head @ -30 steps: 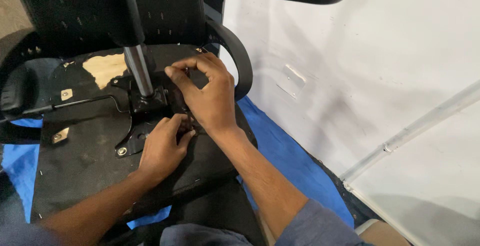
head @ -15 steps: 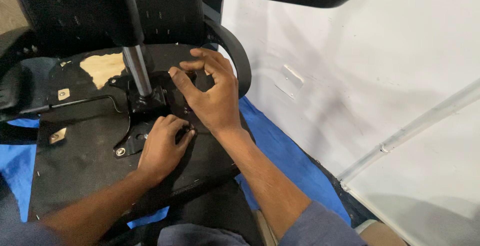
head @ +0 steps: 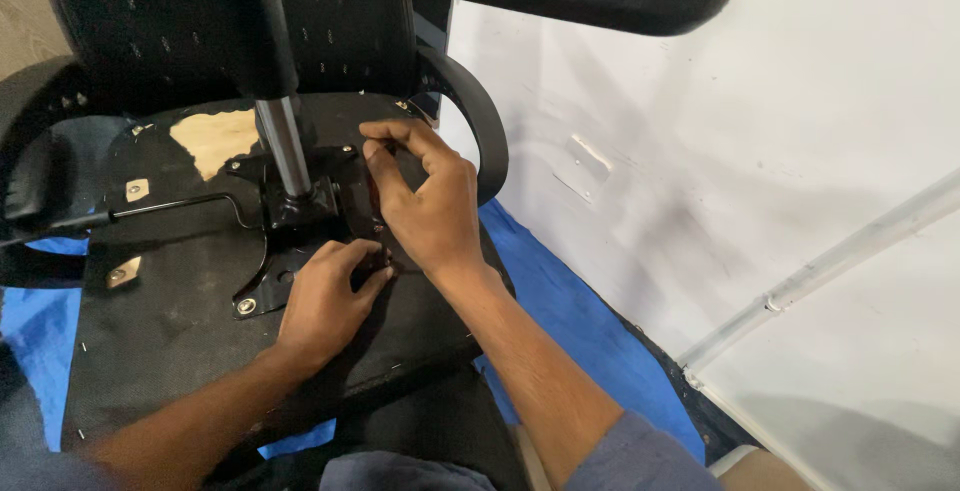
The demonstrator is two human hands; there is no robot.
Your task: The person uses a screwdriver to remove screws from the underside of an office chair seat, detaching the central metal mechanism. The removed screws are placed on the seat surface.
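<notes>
Head view, chair: an upturned office chair (head: 180,321) lies on a blue sheet (head: 590,331), its black seat underside facing up.
Mounting plate: a black metal plate (head: 300,241) sits at the seat's middle, a chrome column (head: 285,146) rising from it toward the far side.
Left hand: the left hand (head: 325,301) rests on the near right part of the plate, fingers curled and pinching something too small to tell.
Right hand: the right hand (head: 425,206) hovers just beyond the left, thumb and fingertips pinched together at the plate's far right corner; what they grip is hidden.
Armrest: a black curved armrest (head: 480,131) stands right of the hands.
Torn patch: bare wood (head: 215,136) shows far left.
Wall: white wall (head: 750,151) on the right, a pale pipe (head: 840,256) running across it.
</notes>
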